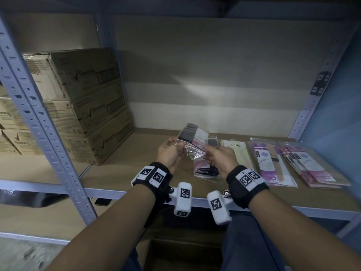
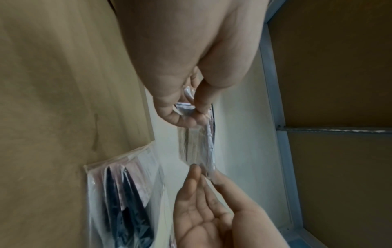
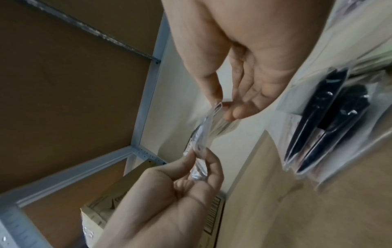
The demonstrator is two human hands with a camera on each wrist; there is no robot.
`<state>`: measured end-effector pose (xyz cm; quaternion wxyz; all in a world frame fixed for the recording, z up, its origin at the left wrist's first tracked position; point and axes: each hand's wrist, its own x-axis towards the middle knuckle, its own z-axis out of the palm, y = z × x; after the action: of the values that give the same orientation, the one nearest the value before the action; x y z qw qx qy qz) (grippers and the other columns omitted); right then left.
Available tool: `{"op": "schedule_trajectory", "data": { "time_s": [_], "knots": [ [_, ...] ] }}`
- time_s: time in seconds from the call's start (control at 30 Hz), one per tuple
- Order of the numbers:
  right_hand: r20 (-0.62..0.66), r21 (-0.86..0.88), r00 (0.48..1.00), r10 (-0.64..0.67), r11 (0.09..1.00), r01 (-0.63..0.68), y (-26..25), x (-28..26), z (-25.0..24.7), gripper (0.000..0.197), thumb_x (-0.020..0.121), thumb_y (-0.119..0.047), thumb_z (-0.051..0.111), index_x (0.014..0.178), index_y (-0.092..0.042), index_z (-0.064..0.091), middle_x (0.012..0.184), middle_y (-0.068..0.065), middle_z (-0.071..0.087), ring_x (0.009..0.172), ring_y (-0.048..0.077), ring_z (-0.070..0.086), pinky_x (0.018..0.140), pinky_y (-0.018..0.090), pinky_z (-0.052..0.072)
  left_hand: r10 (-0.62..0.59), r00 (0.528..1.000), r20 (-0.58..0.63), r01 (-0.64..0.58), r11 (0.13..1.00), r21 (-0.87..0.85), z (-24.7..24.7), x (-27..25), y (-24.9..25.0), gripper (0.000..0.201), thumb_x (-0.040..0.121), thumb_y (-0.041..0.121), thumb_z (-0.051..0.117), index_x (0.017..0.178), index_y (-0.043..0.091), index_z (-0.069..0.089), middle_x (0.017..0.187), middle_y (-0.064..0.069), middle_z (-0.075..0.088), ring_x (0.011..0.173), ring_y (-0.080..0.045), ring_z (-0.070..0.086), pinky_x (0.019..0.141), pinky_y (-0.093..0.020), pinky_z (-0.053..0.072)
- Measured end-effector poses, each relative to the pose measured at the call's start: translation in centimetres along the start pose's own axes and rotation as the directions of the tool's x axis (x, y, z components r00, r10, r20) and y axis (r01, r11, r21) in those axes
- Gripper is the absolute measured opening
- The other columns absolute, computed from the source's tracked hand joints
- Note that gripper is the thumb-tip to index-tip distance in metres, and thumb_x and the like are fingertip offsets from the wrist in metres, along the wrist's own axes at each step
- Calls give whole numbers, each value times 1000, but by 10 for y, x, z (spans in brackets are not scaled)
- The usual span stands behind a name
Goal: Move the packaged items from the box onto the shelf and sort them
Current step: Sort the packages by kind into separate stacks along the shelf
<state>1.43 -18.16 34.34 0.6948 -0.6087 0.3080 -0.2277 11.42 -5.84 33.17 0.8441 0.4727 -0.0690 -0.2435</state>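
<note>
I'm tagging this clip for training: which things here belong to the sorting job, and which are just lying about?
Belonging to the job:
- clear plastic packet with dark contents, pinched by left hand and right hand
- pink and purple flat packets laid on the wooden shelf board

Lying about:
- stacked brown cardboard cartons

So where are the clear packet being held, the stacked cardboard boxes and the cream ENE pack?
clear packet (image 1: 192, 148): head view, on its transparent lower flap.
cardboard boxes (image 1: 86, 77): head view, front face of the top box.
cream ENE pack (image 1: 235, 145): head view, on its printed label.
</note>
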Motion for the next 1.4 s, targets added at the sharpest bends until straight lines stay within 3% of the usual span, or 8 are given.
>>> {"op": "schedule_trajectory", "data": {
  "time_s": [0.23, 0.43, 0.57, 0.83, 1.0, 1.13, 1.27, 1.4],
  "knots": [
    [39, 229, 997, 70, 970, -77, -5, -2, -9, 28, 84, 6, 62, 111, 9, 57, 99, 19, 69, 80, 25, 66, 75, 33, 56, -52, 997, 57, 51, 999, 13, 3, -7, -5, 24, 87, -14, 50, 99, 7, 50, 90, -15, 60, 73, -22, 59, 73, -33, 51],
    [-5, 237, 995, 100, 967, -96, -8, 1, -25, 25, 85, 6, 59, 109, 4, 60, 96, 15, 70, 73, 21, 66, 52, 24, 57, -142, 981, 132, 118, 979, 169, -11, -6, 0, 11, 88, 8, 60, 98, 12, 59, 106, -9, 64, 103, -23, 61, 94, -42, 50],
    [15, 111, 993, 115, 987, -116, -7, 5, -40, 23, 88, 3, 56, 109, 1, 63, 97, 12, 69, 67, 16, 62, 48, 20, 51, -85, 996, -25, 88, 979, 183, -26, 3, 5, 9, 92, 10, 57, 101, 10, 60, 107, -9, 63, 107, -24, 59, 90, -38, 51],
    [100, -258, 992, 80, 965, -52, -11, 0, -55, 17, 92, -10, 53, 98, -7, 69, 93, 13, 70, 80, 25, 63, 83, 42, 52, 104, 971, -217, -23, 938, 346, -49, 18, 23, 19, 87, 10, 63, 106, 7, 60, 102, -7, 64, 106, -26, 61, 96, -44, 50],
    [179, -405, 981, 68, 914, 10, -11, -3, -60, 18, 91, -6, 55, 93, -10, 72, 88, 9, 73, 70, 17, 64, 63, 28, 52, -66, 995, -80, 95, 890, 446, -54, 13, 33, 41, 91, 30, 60, 116, -2, 58, 110, -13, 67, 96, -23, 63, 72, -32, 48],
    [220, -454, 972, 84, 891, 26, -8, -3, -63, 21, 89, -5, 56, 85, -15, 74, 91, 9, 74, 82, 24, 63, 83, 42, 49, -233, 971, 48, 177, 842, 510, -53, 0, 35, 39, 92, 22, 58, 119, -7, 56, 100, -17, 64, 82, -26, 63, 70, -33, 54],
    [232, -448, 970, 75, 893, 38, -9, -5, -63, 23, 87, -1, 56, 82, -15, 73, 97, 9, 72, 85, 25, 59, 74, 36, 46, -264, 962, 62, 201, 846, 495, -56, 1, 33, 35, 91, 14, 58, 120, -6, 55, 94, -16, 66, 80, -27, 64, 75, -37, 55],
    [246, -439, 967, 71, 897, 46, -10, -2, -67, 18, 85, -3, 62, 94, -15, 73, 105, 13, 70, 84, 28, 58, 73, 37, 47, -242, 967, 81, 185, 882, 433, -54, 3, 33, 33, 91, 10, 57, 119, -7, 56, 90, -16, 67, 72, -25, 67, 61, -31, 57]
  ]
}}
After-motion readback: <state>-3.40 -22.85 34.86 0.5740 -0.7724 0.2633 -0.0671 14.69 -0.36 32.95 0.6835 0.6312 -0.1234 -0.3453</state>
